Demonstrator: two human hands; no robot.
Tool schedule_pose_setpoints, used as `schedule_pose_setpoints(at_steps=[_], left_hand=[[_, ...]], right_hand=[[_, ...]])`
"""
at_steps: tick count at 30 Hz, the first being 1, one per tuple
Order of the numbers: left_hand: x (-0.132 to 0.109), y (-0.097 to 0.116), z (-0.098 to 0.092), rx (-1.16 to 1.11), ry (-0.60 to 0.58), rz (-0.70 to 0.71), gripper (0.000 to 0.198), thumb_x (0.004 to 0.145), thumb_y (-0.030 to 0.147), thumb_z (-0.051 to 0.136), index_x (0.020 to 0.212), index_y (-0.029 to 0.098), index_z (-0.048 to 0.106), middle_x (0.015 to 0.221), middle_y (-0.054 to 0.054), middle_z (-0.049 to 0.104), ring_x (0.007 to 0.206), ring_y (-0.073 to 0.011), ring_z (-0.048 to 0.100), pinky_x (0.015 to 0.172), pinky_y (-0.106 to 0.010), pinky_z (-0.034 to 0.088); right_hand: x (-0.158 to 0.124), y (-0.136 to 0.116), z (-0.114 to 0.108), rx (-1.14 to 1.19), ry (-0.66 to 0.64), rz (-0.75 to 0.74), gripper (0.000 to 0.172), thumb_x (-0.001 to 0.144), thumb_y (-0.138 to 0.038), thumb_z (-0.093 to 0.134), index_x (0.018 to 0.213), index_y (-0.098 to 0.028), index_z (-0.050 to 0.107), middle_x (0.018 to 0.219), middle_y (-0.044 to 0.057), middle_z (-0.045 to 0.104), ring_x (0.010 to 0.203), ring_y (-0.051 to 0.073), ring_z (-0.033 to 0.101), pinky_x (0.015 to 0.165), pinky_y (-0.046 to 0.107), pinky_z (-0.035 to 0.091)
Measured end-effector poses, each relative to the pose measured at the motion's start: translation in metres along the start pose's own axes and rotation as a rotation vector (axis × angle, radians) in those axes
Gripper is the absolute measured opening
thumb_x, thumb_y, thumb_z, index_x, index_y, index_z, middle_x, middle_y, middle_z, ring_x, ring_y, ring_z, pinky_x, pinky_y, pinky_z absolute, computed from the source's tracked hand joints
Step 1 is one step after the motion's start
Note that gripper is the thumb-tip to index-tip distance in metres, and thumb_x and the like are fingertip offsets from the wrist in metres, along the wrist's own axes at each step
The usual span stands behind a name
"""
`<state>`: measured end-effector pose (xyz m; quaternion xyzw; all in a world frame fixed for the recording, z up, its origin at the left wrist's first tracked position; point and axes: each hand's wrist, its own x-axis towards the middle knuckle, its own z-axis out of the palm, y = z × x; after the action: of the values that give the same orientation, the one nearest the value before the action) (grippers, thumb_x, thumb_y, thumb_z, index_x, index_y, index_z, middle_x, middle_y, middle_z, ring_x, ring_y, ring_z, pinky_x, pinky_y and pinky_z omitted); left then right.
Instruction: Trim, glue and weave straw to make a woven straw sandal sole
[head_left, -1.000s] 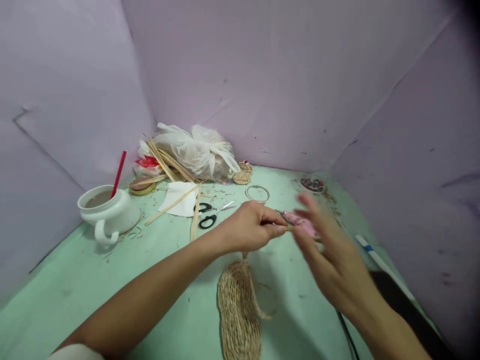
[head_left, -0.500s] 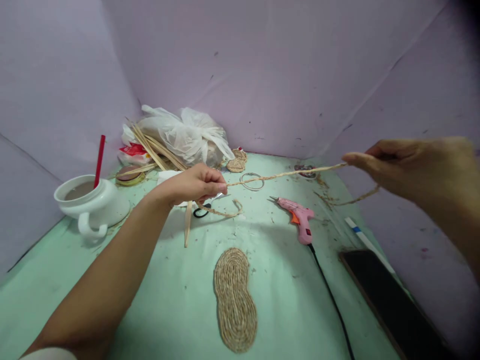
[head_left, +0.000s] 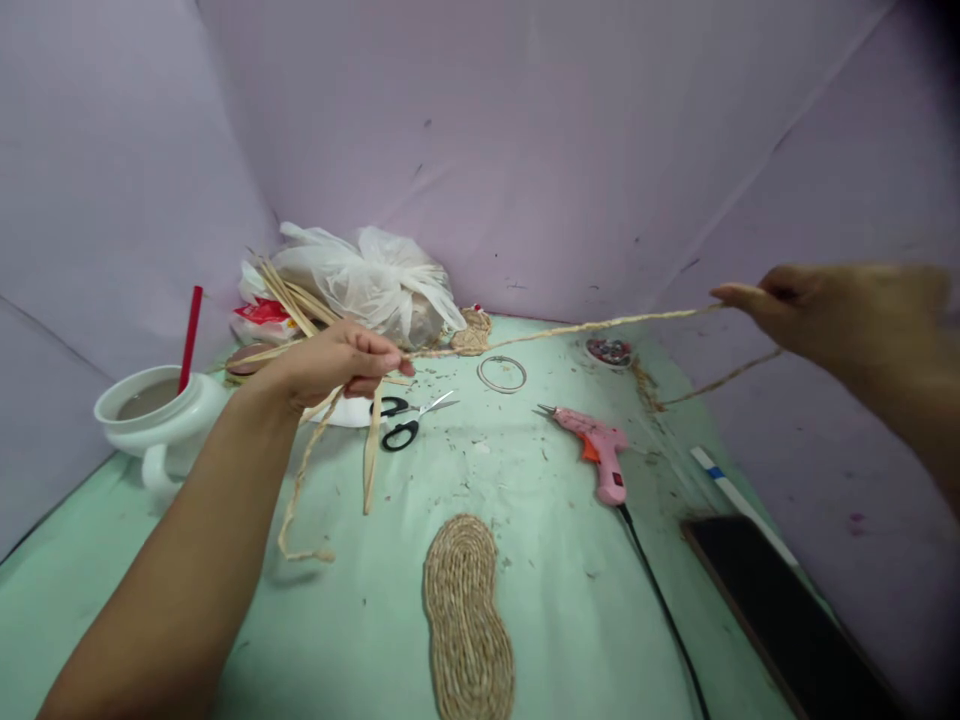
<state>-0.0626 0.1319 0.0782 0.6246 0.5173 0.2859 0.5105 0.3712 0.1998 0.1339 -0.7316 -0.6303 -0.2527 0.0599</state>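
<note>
A length of twisted straw cord (head_left: 585,328) is stretched across the table between both of my hands. My left hand (head_left: 349,362) pinches it near one end, and a loose tail hangs down below that hand to the left. At the right, my right hand (head_left: 817,300) grips the cord between thumb and fingers; part of this hand is blurred. From there more cord slants back toward a bundle of strands by the wall. Below, a coiled straw sole (head_left: 469,620) lies flat on the table, touched by neither hand.
A pink glue gun (head_left: 596,445) with a black cable lies right of centre, beside a phone (head_left: 780,600). Black-handled scissors (head_left: 405,420), a metal ring (head_left: 502,374), a white pot (head_left: 161,420) with a red stick, and a plastic bag (head_left: 375,280) are also there.
My hands have moved apart, the left one to the left and the right one slightly right. A longer stretch of cord spans them, and its tail now hangs left. The scissors are uncovered.
</note>
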Motion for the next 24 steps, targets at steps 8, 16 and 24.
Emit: schedule_pose_setpoints(at_steps=[8,16,24], left_hand=[[-0.001,0.006,0.020,-0.335,-0.293,-0.027,0.023,0.078,0.033,0.056,0.065,0.015,0.061,0.034,0.002,0.049,0.033,-0.0071,0.040,0.045,-0.022,0.034],[0.014,0.000,0.061,-0.470,-0.345,-0.084,0.024,0.077,0.033,0.056,0.064,0.013,0.059,0.032,0.002,0.050,0.027,-0.0068,0.041,0.045,-0.022,0.039],[0.017,-0.006,0.051,-0.509,-0.286,-0.127,0.026,0.079,0.027,0.056,0.100,0.011,0.060,0.041,0.002,0.057,0.030,-0.0078,0.046,0.042,-0.020,0.040]], right_hand=[[-0.024,-0.052,0.016,0.202,-0.130,-0.270,0.022,0.082,-0.020,0.054,0.078,-0.006,0.070,0.094,0.024,0.066,0.094,0.030,0.057,0.070,0.038,0.032],[-0.111,-0.165,-0.021,1.044,-0.378,-0.499,0.035,0.090,-0.037,0.038,0.108,-0.021,0.063,0.105,0.007,0.067,0.095,0.020,0.060,0.080,0.030,0.044],[-0.139,-0.182,0.012,1.675,-0.713,-0.095,0.034,0.076,-0.042,0.050,0.084,-0.014,0.068,0.056,-0.003,0.045,0.048,0.009,0.042,0.050,0.024,0.041]])
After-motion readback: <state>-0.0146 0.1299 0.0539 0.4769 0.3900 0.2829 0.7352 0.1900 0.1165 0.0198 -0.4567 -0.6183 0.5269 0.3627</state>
